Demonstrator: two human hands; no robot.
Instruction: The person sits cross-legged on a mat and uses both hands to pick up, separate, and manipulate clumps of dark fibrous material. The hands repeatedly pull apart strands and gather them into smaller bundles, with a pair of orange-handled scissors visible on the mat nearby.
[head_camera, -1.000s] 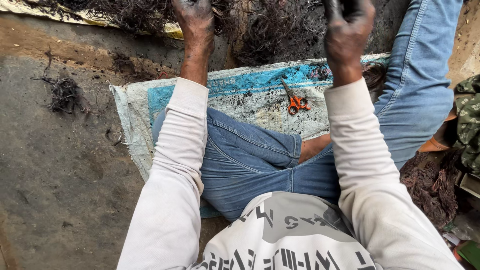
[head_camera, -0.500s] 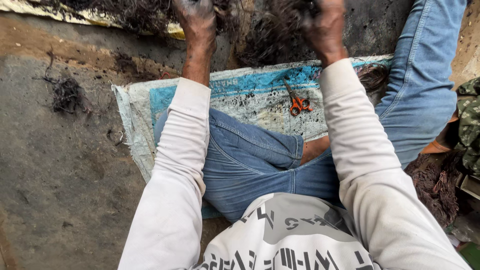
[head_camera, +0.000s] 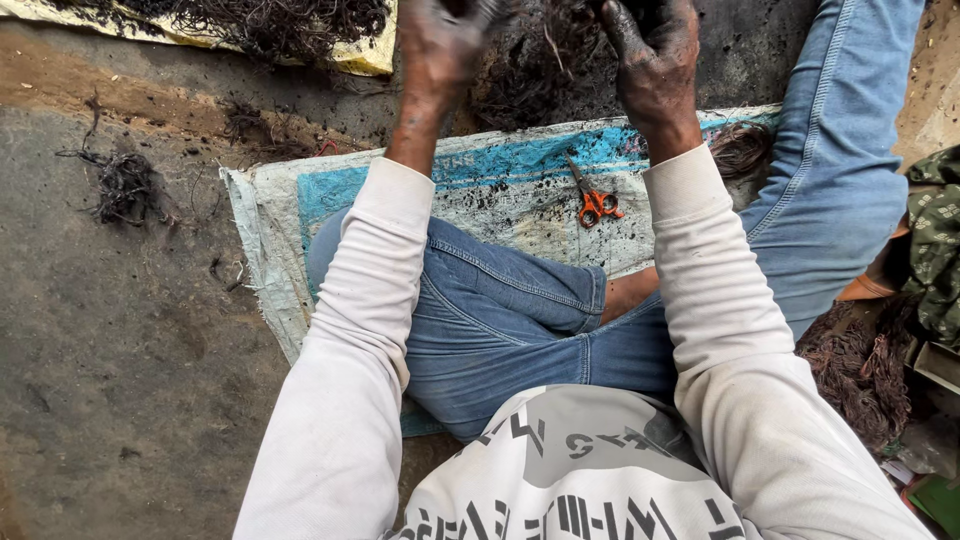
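Note:
My left hand (head_camera: 438, 45) and my right hand (head_camera: 655, 55) are both dirty with dark soil and reach forward into a tangled clump of dark roots (head_camera: 545, 60) at the top of the head view. The fingers of both hands curl into the clump, and their tips are partly cut off by the frame edge. Small orange-handled scissors (head_camera: 595, 200) lie on the blue and white woven sack (head_camera: 500, 180) just below my right wrist. I sit cross-legged on the sack in blue jeans.
A yellowish sheet (head_camera: 250, 30) with a heap of dark roots lies at the top left. A small root clump (head_camera: 125, 185) sits on the grey ground at left. A brownish root bundle (head_camera: 860, 370) and patterned green cloth (head_camera: 935, 240) lie at right.
My right hand has moved left and closer to my left hand, so both now meet at the root clump. The camera view has shifted slightly.

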